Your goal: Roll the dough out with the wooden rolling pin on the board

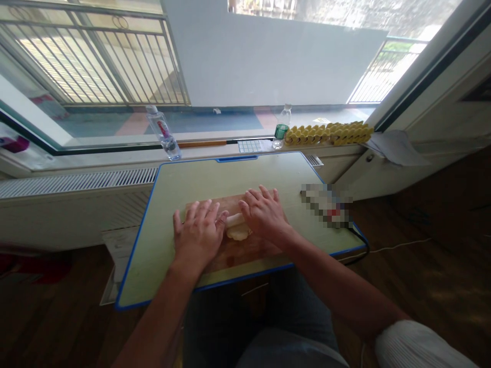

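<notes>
A pale rolling pin lies across a flattened piece of dough on a wooden board. My left hand is over the pin's left end, palm down, with its fingers stretched forward and apart. Over the right end lies my right hand, also palm down with extended fingers. Both palms hide the ends of the pin. Between the hands, its middle shows, and the dough's scalloped near edge sticks out toward me.
The board rests on a blue-edged table. At its right lies a blurred-out object with a black cable. On the windowsill stand two clear bottles, one left and one right, beside a yellow scalloped item and papers.
</notes>
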Tool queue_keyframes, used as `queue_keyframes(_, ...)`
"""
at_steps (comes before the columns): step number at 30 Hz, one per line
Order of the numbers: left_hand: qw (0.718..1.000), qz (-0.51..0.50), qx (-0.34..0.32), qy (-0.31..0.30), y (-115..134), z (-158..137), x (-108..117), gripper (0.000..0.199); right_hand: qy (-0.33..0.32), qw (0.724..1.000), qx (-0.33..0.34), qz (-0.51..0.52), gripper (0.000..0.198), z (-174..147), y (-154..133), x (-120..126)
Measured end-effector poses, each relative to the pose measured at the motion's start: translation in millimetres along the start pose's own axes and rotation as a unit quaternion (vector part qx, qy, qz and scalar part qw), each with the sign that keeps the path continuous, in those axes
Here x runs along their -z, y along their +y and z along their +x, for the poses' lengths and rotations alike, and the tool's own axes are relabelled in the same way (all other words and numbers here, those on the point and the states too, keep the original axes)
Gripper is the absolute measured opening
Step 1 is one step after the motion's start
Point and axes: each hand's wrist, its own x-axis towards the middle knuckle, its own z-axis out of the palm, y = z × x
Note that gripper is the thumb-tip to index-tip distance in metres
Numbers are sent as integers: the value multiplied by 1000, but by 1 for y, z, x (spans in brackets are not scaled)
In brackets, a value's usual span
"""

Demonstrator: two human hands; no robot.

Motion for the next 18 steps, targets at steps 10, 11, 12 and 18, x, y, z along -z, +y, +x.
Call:
queue_keyframes(10, 999, -16, -37, -9, 13, -36, 4, 46, -60, 998, 3, 4, 53, -39, 2, 18)
queue_keyframes(11, 999, -15, -39, -13, 14, -34, 3, 45, -68, 998, -2, -2, 53, -33, 3, 19)
queue_keyframes(12, 999, -15, -42, -18, 14, -32, 3, 45, -74, 997, -8, -7, 53, -26, 3, 20)
queue_keyframes(18, 998, -20, -59, -14, 15, -32, 2, 48, -87, 995, -39, 6, 61, -6, 4, 12)
